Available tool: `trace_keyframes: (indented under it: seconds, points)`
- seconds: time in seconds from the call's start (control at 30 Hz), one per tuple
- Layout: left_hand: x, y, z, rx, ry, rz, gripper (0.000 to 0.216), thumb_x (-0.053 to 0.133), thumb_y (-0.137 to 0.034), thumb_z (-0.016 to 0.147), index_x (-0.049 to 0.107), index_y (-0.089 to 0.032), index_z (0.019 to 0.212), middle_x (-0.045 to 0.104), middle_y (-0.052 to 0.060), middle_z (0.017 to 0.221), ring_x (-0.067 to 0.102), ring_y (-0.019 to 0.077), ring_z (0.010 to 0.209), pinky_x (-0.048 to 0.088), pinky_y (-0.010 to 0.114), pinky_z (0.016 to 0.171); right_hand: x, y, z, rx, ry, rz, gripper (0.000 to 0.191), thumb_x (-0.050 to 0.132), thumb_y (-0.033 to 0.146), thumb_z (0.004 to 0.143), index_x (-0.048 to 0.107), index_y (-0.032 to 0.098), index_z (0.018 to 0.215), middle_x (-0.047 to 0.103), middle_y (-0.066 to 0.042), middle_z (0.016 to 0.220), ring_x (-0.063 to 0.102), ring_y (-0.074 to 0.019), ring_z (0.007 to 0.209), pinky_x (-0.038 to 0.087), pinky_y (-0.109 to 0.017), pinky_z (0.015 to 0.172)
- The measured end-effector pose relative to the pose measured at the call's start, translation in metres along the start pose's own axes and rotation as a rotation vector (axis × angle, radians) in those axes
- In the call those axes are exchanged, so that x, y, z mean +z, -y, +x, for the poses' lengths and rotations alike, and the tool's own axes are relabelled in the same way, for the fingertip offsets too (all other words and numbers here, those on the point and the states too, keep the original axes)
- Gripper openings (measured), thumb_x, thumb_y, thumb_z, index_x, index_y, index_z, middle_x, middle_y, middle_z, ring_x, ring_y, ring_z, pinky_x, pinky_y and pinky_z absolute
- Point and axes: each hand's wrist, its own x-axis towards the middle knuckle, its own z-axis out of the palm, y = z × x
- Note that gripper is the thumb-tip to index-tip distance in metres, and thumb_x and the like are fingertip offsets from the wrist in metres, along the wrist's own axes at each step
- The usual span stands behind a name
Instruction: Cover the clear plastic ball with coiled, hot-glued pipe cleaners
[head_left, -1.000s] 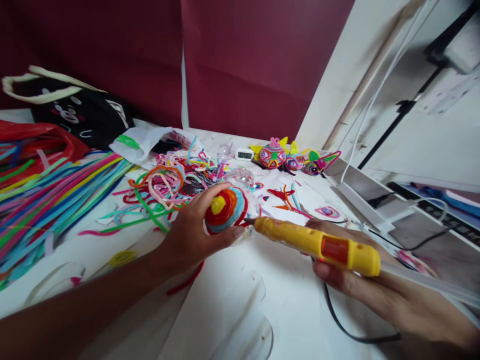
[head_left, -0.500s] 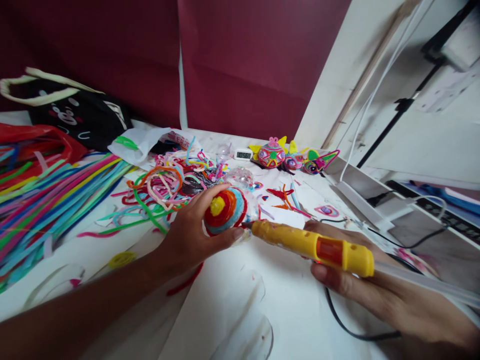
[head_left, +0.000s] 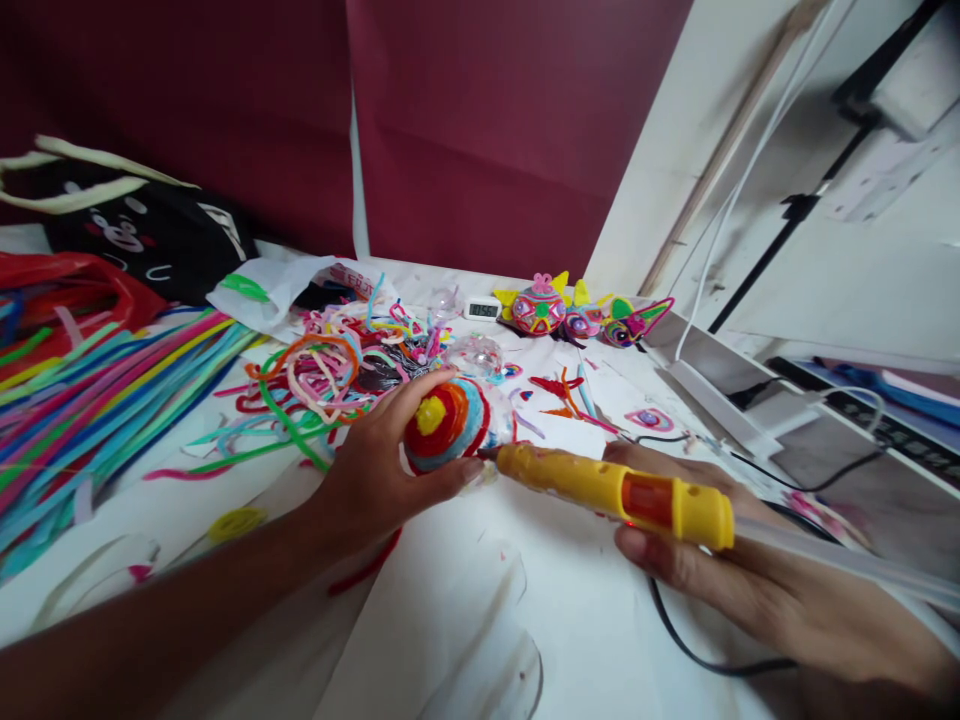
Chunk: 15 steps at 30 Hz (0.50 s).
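My left hand (head_left: 386, 455) is closed around a clear plastic ball (head_left: 457, 425), thumb along its near side and fingers over the top. Rings of fuzzy pipe cleaner in yellow, red, orange and light blue cover the ball's left part; its right part is bare and see-through. My right hand (head_left: 720, 560) grips a yellow hot glue gun (head_left: 562, 475), with a translucent glue stick (head_left: 832, 550) out of its back end. The dark nozzle is at the ball's lower right side, close to my left thumb tip; whether it touches I cannot tell. A red pipe cleaner (head_left: 366, 565) lies below my left wrist.
Loose pipe cleaners (head_left: 322, 370) heap behind my left hand, with a long bundle (head_left: 127, 410) at left. Several decorated balls (head_left: 540, 305) and a small digital clock (head_left: 482, 308) stand at the back. A power strip (head_left: 720, 405) and black cable (head_left: 697, 655) lie at right.
The whole view has shifted slightly, so everything sits a little further left. Both hands keep their hold, and the glue gun's nozzle stays at the ball's lower right side.
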Motion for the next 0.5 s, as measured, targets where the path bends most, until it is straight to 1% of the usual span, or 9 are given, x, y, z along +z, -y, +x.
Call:
trace_keyframes:
  seconds: [0.07, 0.13, 0.17, 0.27, 0.3, 0.33, 0.43, 0.5]
  points:
    - [-0.0001, -0.0001, 0.0, -0.005, 0.001, -0.003, 0.08, 0.077, -0.066, 0.074, 0.058, -0.029, 0.143, 0.073, 0.009, 0.127, 0.068, 0.0361, 0.114, 0.051, 0.052, 0.108, 0.0003, 0.0011, -0.0001, -0.009, 0.0, 0.006, 0.033, 0.049, 0.047, 0.101, 0.073, 0.025, 0.103, 0.072, -0.001, 0.091, 0.071, -0.0176, 0.084, 0.06, -0.029, 0.078]
    - [-0.0001, -0.0001, -0.0002, -0.004, 0.002, -0.003, 0.08, 0.077, -0.066, 0.074, 0.058, -0.029, 0.143, 0.073, 0.009, 0.125, 0.069, 0.036, 0.113, 0.051, 0.052, 0.108, 0.0009, 0.0021, 0.0006, -0.036, -0.016, 0.006, 0.038, 0.045, 0.047, 0.102, 0.075, 0.024, 0.101, 0.072, 0.001, 0.089, 0.071, -0.0174, 0.083, 0.06, -0.03, 0.075]
    - [0.0, 0.0, -0.0002, -0.003, 0.002, -0.002, 0.08, 0.077, -0.066, 0.074, 0.058, -0.029, 0.143, 0.073, 0.009, 0.125, 0.069, 0.0358, 0.113, 0.051, 0.052, 0.108, 0.001, 0.0027, 0.0011, -0.049, -0.028, 0.003, 0.045, 0.038, 0.047, 0.103, 0.077, 0.023, 0.1, 0.071, 0.001, 0.088, 0.072, -0.0169, 0.082, 0.059, -0.03, 0.072]
    - [0.0004, 0.0009, -0.0006, -0.004, 0.003, 0.0, 0.081, 0.076, -0.067, 0.075, 0.058, -0.029, 0.143, 0.074, 0.009, 0.124, 0.07, 0.0357, 0.112, 0.051, 0.052, 0.108, 0.0005, 0.004, 0.0028, -0.09, -0.069, -0.034, 0.075, 0.009, 0.042, 0.105, 0.079, 0.017, 0.097, 0.067, 0.004, 0.085, 0.074, -0.0129, 0.082, 0.052, -0.026, 0.066]
    - [0.0006, 0.0013, -0.0007, -0.005, 0.002, -0.001, 0.081, 0.076, -0.068, 0.074, 0.058, -0.029, 0.143, 0.074, 0.009, 0.124, 0.07, 0.0358, 0.112, 0.051, 0.052, 0.108, 0.0001, 0.004, 0.0032, -0.106, -0.074, -0.062, 0.08, 0.004, 0.04, 0.105, 0.079, 0.016, 0.096, 0.066, 0.004, 0.084, 0.074, -0.0112, 0.081, 0.051, -0.025, 0.065]
    - [0.0009, 0.0018, -0.0009, -0.006, 0.001, -0.002, 0.081, 0.076, -0.069, 0.074, 0.058, -0.029, 0.143, 0.074, 0.009, 0.124, 0.07, 0.0359, 0.111, 0.051, 0.052, 0.108, -0.0001, 0.0037, 0.0035, -0.119, -0.075, -0.097, 0.08, 0.005, 0.041, 0.105, 0.08, 0.017, 0.093, 0.067, 0.004, 0.083, 0.074, -0.0103, 0.08, 0.051, -0.023, 0.065]
    - [0.0012, 0.0029, -0.0012, 0.0, -0.003, 0.001, 0.081, 0.075, -0.068, 0.075, 0.058, -0.028, 0.144, 0.073, 0.01, 0.127, 0.07, 0.0356, 0.111, 0.051, 0.051, 0.108, 0.0, 0.0021, 0.0037, -0.126, -0.074, -0.189, 0.064, 0.027, 0.045, 0.104, 0.082, 0.02, 0.082, 0.071, -0.001, 0.078, 0.075, -0.0132, 0.074, 0.055, -0.018, 0.062]
    - [0.0009, 0.003, -0.0012, 0.01, 0.001, 0.007, 0.081, 0.075, -0.067, 0.076, 0.057, -0.027, 0.144, 0.071, 0.01, 0.13, 0.07, 0.0355, 0.112, 0.05, 0.051, 0.109, 0.0007, 0.0018, 0.0036, -0.135, -0.096, -0.203, 0.06, 0.031, 0.044, 0.104, 0.081, 0.021, 0.082, 0.07, -0.001, 0.076, 0.073, -0.0133, 0.07, 0.055, -0.018, 0.059]
